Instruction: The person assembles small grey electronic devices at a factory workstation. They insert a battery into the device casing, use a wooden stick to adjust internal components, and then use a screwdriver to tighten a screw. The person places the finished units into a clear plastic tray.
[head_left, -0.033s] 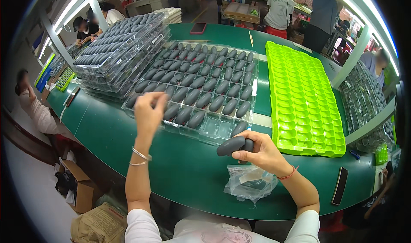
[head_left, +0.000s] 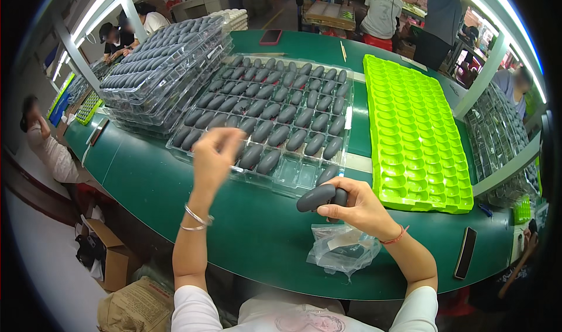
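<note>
My right hand [head_left: 357, 206] is closed around smooth dark grey oval pieces [head_left: 316, 198], shaped like small rounded cases; at least two show, partly hidden by the fingers. It is just off the near right corner of a clear plastic tray [head_left: 291, 175]. Rows of the same grey oval pieces [head_left: 286, 115] fill most of this tray's pockets, and several near-edge pockets show bare plastic. Over the tray's near left part hovers my left hand [head_left: 214, 156], its fingers bent toward each other but smeared by motion. Whether it pinches anything is not visible.
A bright green moulded tray [head_left: 417, 133] lies to the right. Stacked clear trays of grey pieces [head_left: 164, 68] rise at the back left. A crumpled plastic bag [head_left: 344, 250] rests near me, a phone [head_left: 465, 253] at the right edge. Other people sit farther off.
My left hand has shifted slightly right and toward me over the tray. The right hand and the pieces in it stay where they were.
</note>
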`<state>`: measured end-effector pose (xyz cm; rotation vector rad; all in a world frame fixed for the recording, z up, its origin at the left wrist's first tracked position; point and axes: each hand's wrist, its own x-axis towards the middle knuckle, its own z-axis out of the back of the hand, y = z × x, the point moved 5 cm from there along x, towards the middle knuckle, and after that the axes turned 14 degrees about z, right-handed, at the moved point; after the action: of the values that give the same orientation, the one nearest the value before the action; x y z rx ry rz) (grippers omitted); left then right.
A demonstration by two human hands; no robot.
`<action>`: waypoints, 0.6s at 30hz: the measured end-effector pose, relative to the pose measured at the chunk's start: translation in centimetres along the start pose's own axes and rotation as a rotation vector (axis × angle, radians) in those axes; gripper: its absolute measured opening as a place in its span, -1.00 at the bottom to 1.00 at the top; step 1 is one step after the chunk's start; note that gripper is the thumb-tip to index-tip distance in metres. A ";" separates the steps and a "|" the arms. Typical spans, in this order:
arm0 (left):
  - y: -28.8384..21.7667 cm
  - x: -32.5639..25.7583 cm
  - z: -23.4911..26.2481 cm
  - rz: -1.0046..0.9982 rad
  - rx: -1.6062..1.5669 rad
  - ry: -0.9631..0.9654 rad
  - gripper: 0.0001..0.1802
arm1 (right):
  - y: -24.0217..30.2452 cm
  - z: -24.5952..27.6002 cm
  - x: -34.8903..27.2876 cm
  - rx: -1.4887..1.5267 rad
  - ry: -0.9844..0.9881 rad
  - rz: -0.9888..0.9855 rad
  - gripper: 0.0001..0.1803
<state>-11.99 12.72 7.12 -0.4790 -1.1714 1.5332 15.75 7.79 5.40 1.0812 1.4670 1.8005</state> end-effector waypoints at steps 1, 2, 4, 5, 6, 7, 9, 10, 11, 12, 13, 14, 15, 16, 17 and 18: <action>-1.5 -1.7 -2.1 0.011 -0.098 0.198 -0.84 | 0.0 0.2 -0.1 -0.033 -0.007 -0.012 -0.65; -3.3 -3.6 -3.6 -0.071 -0.060 0.388 -0.81 | -0.3 0.4 -0.2 -0.061 -0.009 -0.031 -0.65; -4.4 -6.9 -5.8 -0.041 -0.152 0.648 -0.72 | -0.7 0.4 0.0 -0.135 -0.014 -0.008 -0.67; -4.8 -8.1 -6.0 -0.049 -0.146 0.673 -0.71 | -1.1 0.4 -0.1 -0.121 -0.014 -0.016 -0.68; -5.0 -8.9 -6.3 -0.058 -0.143 0.699 -0.69 | -1.2 0.6 0.0 -0.107 -0.013 -0.025 -0.70; -4.8 -9.4 -6.5 -0.077 -0.152 0.683 -0.67 | -0.7 0.6 0.1 -0.167 -0.013 -0.020 -0.70; -4.7 -9.3 -6.7 -0.109 -0.148 0.691 -0.62 | -0.8 0.4 0.1 -0.142 -0.003 -0.068 -0.69; -4.6 -9.1 -6.9 -0.119 -0.138 0.710 -0.61 | -0.8 0.5 0.2 -0.151 -0.006 -0.063 -0.70; -4.5 -9.0 -7.0 -0.128 -0.128 0.729 -0.59 | -1.1 0.6 0.1 -0.149 -0.004 -0.062 -0.70; -4.4 -9.1 -7.0 -0.137 -0.117 0.748 -0.58 | -1.6 0.8 0.0 -0.148 -0.003 -0.060 -0.70; -4.6 -9.2 -6.9 -0.134 -0.087 0.767 -0.54 | -1.8 0.7 -0.2 -0.142 -0.004 -0.060 -0.71; -4.5 -9.1 -6.7 -0.119 -0.115 0.750 -0.53 | -1.8 0.5 -0.2 -0.089 -0.015 -0.079 -0.70; -4.3 -8.9 -6.6 -0.104 -0.143 0.732 -0.52 | -1.4 0.3 0.1 -0.035 -0.028 -0.099 -0.69; -4.2 -8.8 -6.8 -0.088 -0.179 0.724 -0.51 | -1.3 0.2 0.1 0.013 -0.050 -0.126 -0.68; -4.2 -8.5 -6.7 0.061 -0.274 0.787 -0.49 | -1.2 0.2 0.2 0.101 -0.082 -0.088 -0.65; -3.5 -8.4 -6.9 0.201 -0.419 0.841 -0.48 | -0.9 0.2 0.1 0.184 -0.101 -0.139 -0.62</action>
<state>-1.97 7.70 4.84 -1.3982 -0.7669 1.0397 15.78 8.16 4.52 1.1122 1.6281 1.5180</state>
